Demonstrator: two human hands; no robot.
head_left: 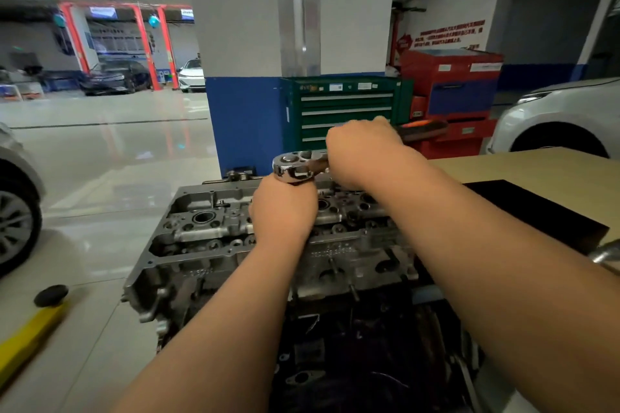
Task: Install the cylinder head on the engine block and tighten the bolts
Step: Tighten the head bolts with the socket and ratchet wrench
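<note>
Tan table (pixel 523 163) — black mat (pixel 543 213) (flat).

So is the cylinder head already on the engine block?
On: the cylinder head sits atop the dark engine block, a ratchet held over it.

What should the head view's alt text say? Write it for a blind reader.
Two bare hands work a ratchet wrench over a cylinder head on an engine block: the right hand grips the handle, the left hand grips just beneath the chrome head. A green tool cabinet stands behind.

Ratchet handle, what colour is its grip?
Orange and black, though blurred; the grip sticks out past the right hand in the head view.
</note>
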